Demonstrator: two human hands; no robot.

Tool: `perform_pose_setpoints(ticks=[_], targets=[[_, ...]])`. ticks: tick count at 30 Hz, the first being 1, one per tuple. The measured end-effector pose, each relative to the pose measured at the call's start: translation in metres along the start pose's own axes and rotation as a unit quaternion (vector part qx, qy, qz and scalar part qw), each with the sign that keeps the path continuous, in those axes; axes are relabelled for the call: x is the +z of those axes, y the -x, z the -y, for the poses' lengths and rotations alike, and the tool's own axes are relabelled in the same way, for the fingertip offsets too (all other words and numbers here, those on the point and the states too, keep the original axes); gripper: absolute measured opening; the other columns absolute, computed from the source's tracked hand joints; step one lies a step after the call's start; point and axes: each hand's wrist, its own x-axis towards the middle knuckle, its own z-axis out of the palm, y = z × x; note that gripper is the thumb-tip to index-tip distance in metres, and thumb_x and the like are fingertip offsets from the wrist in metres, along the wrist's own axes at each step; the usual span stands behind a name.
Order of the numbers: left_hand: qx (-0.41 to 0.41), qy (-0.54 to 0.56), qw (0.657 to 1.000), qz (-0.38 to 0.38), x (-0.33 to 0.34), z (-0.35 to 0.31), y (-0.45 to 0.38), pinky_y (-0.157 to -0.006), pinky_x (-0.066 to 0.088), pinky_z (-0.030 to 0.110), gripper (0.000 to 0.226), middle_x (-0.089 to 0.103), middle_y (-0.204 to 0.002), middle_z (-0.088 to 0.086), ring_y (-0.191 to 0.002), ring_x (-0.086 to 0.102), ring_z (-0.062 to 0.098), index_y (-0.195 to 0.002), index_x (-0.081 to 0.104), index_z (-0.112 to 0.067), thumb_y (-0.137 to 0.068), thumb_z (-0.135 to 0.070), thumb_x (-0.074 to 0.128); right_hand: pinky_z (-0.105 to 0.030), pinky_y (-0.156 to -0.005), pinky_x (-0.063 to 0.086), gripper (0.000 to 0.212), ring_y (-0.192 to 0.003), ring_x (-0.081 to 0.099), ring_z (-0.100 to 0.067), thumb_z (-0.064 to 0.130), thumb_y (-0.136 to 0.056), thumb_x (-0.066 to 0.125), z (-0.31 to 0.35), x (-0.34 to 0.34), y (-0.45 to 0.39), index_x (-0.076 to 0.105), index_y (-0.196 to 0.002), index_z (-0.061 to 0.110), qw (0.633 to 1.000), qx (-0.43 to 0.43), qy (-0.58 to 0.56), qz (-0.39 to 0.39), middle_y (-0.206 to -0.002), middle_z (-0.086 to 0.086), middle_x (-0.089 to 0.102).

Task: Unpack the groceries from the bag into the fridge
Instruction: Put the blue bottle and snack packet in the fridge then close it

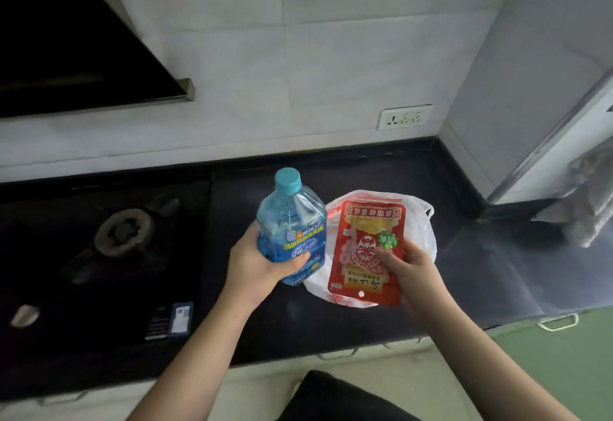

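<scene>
My left hand (255, 263) grips a clear blue drink bottle (292, 231) with a light blue cap, held tilted above the black counter. My right hand (409, 271) holds a flat red snack packet (366, 254) by its right edge, its print upside down to me. Under and behind the packet lies a white plastic bag (421, 221), crumpled on the counter (365, 327). What the bag still holds is hidden. A pale fridge side (583, 135) rises at the far right.
A black gas hob with a burner (124, 231) fills the counter's left part. A dark range hood (66, 55) hangs above it. A wall socket (404, 117) sits on the white tiles. A grey cloth (593, 211) hangs at the right.
</scene>
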Motion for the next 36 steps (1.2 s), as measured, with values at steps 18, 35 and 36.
perform_pose_setpoints(ticks=[18,35,36], targets=[[-0.109,-0.048,0.978,-0.171,0.002,0.001,0.12,-0.082,0.058,0.038,0.064,0.074,-0.098,-0.011,-0.092,0.07,0.006,-0.106,0.063,-0.028,-0.049,-0.037,0.09,-0.051,-0.082,0.057,0.032,-0.091,0.072,-0.026,0.025,-0.088,0.066,-0.018,-0.005,0.012,0.059,-0.118,0.02,0.982,0.028,0.043,0.181,-0.104,-0.002,0.074],[-0.197,-0.015,0.875,-0.442,-0.088,0.021,0.317,-0.081,0.058,0.034,0.068,0.073,-0.102,-0.013,-0.092,0.07,0.006,-0.112,0.061,-0.031,-0.05,-0.036,0.088,-0.046,-0.083,0.057,0.035,-0.088,0.072,-0.015,0.037,-0.085,0.066,-0.074,0.155,0.11,0.06,-0.118,0.029,0.864,0.018,0.226,0.449,-0.106,0.007,0.072],[-0.202,-0.01,0.867,-0.456,-0.092,0.023,0.331,-0.08,0.058,0.033,0.068,0.073,-0.102,-0.014,-0.092,0.07,0.006,-0.112,0.061,-0.031,-0.05,-0.036,0.088,-0.043,-0.081,0.058,0.033,-0.087,0.072,-0.014,0.035,-0.086,0.066,-0.08,0.163,0.121,0.06,-0.117,0.029,0.856,0.016,0.232,0.462,-0.105,0.008,0.073]])
